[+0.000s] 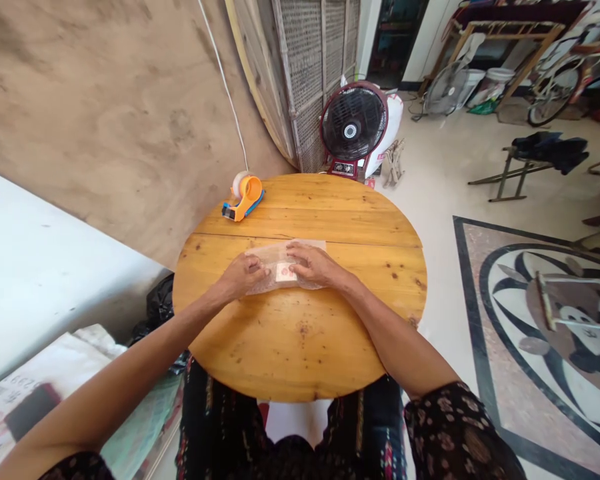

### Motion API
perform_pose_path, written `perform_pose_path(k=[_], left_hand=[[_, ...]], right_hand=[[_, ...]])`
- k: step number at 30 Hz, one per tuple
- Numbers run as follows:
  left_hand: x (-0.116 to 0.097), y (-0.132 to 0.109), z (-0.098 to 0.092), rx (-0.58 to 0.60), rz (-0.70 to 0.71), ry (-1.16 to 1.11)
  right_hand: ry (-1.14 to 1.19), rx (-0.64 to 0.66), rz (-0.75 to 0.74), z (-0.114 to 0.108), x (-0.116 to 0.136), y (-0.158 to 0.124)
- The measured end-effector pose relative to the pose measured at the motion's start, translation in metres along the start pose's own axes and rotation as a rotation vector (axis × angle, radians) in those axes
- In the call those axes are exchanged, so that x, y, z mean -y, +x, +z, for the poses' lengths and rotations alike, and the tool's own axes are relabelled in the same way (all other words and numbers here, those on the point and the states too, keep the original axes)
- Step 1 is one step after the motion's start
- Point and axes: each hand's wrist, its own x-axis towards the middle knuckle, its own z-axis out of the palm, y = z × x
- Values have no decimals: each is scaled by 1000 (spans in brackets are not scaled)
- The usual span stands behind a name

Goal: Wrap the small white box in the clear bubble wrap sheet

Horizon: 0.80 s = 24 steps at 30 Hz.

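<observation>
A sheet of clear bubble wrap lies across the middle of the round wooden table. On it rests a small whitish box with a reddish print on top. My left hand is at the left end of the sheet, its fingers curled in and closed on the wrap. My right hand lies over the right part of the sheet, fingers stretched out and apart, the thumb touching the box. Part of the wrap is hidden under both hands.
An orange and blue tape dispenser stands at the table's far left edge. Behind the table is a dark red fan. A large wooden board leans on the left. A stool with dark cloth stands at right.
</observation>
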Motion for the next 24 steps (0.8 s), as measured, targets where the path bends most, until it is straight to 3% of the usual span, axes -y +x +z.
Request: perform_pose_path(k=[4,13,18,24], left_hand=[[-1,-3,-3,74,-105,-5],[-18,-6,-8,141,-526,-363],[-26,-5,-8,118,-602,-440],[-23,-4,0,101,-670,-482]], right_hand=[[-38,13,-5,1,-2,0],[-69,46,-78,1,-4,-1],[-63,20,-150,9,-14,2],[-80,60,-129,8,-10,3]])
